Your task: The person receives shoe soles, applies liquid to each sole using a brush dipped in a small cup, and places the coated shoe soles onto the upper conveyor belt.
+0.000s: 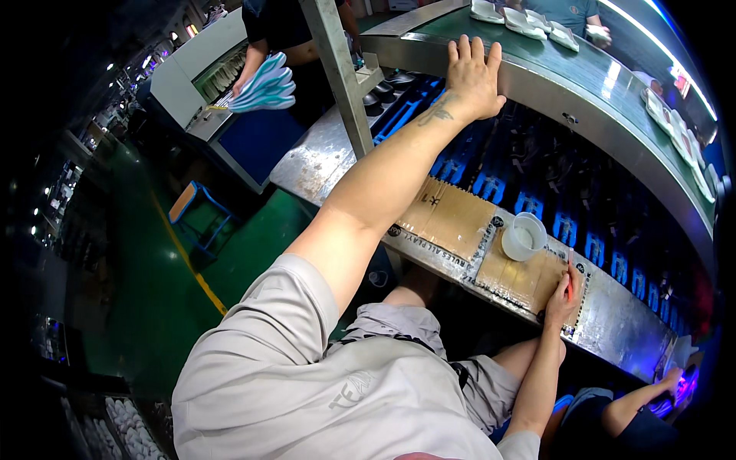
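Observation:
My left hand (473,80) is stretched far forward, fingers spread, over the metal side rail (529,80) of a green conveyor belt. Nothing shows in its grasp. Near the bench edge, my right hand (562,303) is closed around a slim red-handled brush (570,288), its pale end pointing away from me. A white translucent plastic cup (524,237) with whitish contents stands on brown cardboard (510,277), just left of and beyond my right hand.
White shoe soles (524,25) ride the conveyor. Blue-lit racks lie below it. A slanted metal post (337,69) rises left of my arm. One co-worker's hand holds teal-and-white pieces (264,86); another works at right. A stool (201,213) stands on the green floor.

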Available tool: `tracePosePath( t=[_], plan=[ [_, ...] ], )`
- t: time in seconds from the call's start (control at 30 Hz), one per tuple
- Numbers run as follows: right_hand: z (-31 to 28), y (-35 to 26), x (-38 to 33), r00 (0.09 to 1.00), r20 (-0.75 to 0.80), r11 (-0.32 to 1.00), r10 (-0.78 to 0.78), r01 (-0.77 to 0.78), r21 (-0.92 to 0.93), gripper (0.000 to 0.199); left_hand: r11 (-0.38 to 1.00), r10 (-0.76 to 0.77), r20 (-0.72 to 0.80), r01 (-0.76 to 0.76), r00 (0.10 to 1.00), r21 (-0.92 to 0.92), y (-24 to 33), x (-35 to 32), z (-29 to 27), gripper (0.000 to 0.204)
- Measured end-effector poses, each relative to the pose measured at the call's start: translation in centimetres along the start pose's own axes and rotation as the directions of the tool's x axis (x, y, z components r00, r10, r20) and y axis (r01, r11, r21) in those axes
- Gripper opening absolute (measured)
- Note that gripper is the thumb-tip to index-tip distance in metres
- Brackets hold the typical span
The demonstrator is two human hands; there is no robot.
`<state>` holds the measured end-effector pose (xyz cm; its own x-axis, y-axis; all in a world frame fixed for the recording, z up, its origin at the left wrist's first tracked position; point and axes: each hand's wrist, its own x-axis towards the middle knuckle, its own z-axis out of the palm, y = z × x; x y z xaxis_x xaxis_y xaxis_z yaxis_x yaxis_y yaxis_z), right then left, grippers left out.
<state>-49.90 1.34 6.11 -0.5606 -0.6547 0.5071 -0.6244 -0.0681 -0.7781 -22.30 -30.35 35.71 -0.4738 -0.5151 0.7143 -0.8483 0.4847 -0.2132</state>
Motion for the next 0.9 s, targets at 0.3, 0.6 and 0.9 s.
tracePosePath(
  t=[0.3,0.6,0.9],
  plan=[
    [-0.2,2.3,-0.1,0.999,-0.020,0.996,0.030,-0.028,0.090,0.029,0.824,0.173,0.378,0.077,0.909,-0.562,5.6,-9.1,-3.1,0.072],
    [-0.3,1.2,-0.1,0.990,0.012,0.979,0.140,-0.140,0.147,0.030,0.344,0.702,0.532,0.429,0.473,-0.835,12.9,-31.6,-10.4,0.063],
    [-0.1,1.0,-0.2,0.982,-0.031,0.966,0.189,-0.180,0.184,0.026,0.335,0.455,0.718,0.646,0.527,-0.686,3.3,-34.1,-14.7,0.059]
  ],
)
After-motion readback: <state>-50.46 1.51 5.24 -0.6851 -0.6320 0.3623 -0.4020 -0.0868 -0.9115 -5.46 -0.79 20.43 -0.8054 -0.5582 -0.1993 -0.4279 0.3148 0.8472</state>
